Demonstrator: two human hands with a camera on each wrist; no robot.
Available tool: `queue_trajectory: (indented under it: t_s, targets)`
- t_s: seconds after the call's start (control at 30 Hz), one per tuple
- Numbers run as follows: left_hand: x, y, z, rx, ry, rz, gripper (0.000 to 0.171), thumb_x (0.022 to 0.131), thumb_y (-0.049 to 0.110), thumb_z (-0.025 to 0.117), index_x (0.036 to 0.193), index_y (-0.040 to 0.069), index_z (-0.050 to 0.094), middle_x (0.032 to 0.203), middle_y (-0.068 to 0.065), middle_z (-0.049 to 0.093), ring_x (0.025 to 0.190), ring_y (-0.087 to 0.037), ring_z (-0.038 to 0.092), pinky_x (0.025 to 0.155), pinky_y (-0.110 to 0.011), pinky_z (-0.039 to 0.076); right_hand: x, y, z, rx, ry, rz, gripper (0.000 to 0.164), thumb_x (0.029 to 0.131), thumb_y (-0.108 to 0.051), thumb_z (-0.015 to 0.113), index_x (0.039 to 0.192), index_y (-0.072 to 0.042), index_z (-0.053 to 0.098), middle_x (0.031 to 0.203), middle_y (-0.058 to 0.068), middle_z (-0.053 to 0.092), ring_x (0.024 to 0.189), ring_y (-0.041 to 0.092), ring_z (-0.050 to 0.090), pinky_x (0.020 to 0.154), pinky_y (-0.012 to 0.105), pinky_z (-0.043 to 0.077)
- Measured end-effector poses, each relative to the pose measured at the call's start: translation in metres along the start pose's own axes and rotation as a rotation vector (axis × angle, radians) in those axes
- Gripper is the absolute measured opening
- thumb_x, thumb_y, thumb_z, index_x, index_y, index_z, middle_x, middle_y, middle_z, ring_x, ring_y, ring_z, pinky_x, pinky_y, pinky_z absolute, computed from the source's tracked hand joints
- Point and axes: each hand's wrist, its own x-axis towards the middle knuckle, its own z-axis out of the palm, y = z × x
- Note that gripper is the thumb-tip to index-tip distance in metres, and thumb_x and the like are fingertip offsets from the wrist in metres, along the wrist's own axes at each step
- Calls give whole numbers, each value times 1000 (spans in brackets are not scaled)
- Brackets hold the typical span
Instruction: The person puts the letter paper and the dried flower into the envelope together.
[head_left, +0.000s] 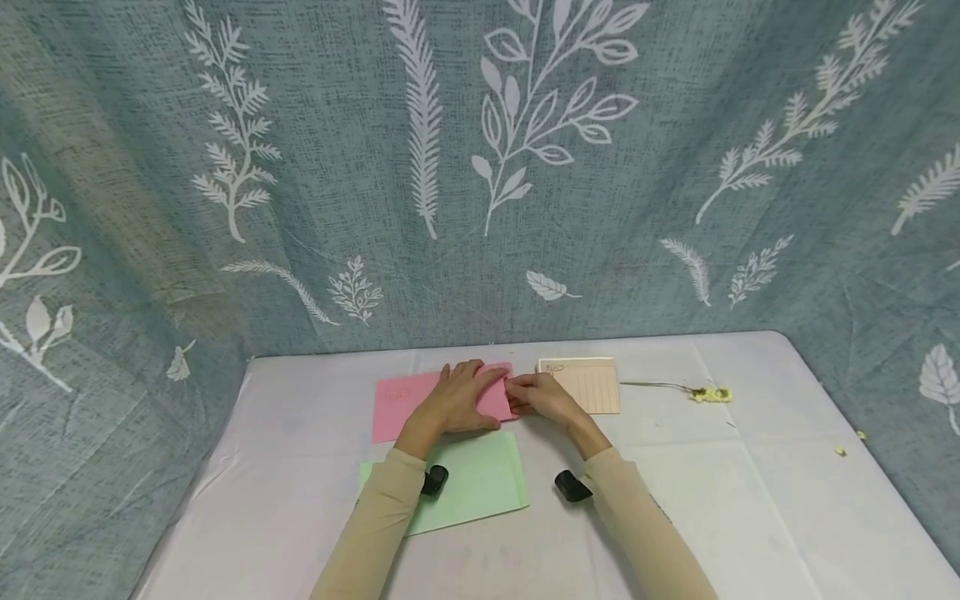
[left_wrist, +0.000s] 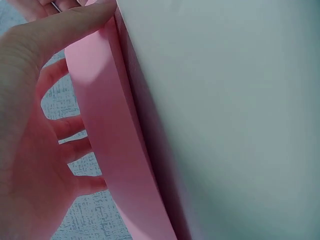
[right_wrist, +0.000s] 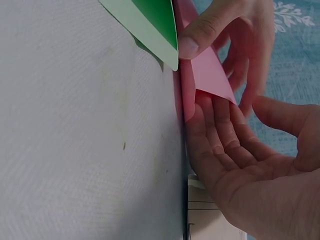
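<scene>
A pink envelope-like paper sleeve lies toward the back of the table. My left hand spans its right part and holds it, the thumb at the near edge and the other fingers over the upper face. At the sleeve's right end is my right hand. In the right wrist view the right hand's fingers reach straight under the raised pink flap, their tips hidden, while its thumb stands apart. A light green folded paper lies in front, partly under the left forearm.
Right of the hands lies a beige lined card. Farther right a fork has yellow crumbly bits at its tip. More crumbs sit near the right edge. A patterned curtain hangs behind the table.
</scene>
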Motion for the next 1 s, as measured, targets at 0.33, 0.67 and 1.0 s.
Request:
queue_trajectory:
  t_s: [0.33,0.67,1.0]
  targets:
    - [0,0,0,-10,-12,-3,82,78,46,79,149,26,43,149,-19,39,139,-38,33,112,-65,19,0,4,-2,-5,-12,-10,35,102,-9,49,123,18,56,103,24,68,83,15,66,80,31,57]
    - [2,-1,1,15,-14,-10,82,78,46,80,148,24,43,147,-18,40,138,-37,36,112,-63,22,-8,0,-13,8,-53,-48,36,102,-7,46,125,19,54,111,31,65,91,21,70,83,34,57]
    - [2,0,2,-5,-7,-7,78,77,44,81,144,25,47,147,-20,40,136,-38,37,111,-64,22,-16,2,-38,46,-8,-9,38,104,-11,46,129,18,51,115,30,63,88,15,69,80,29,57]
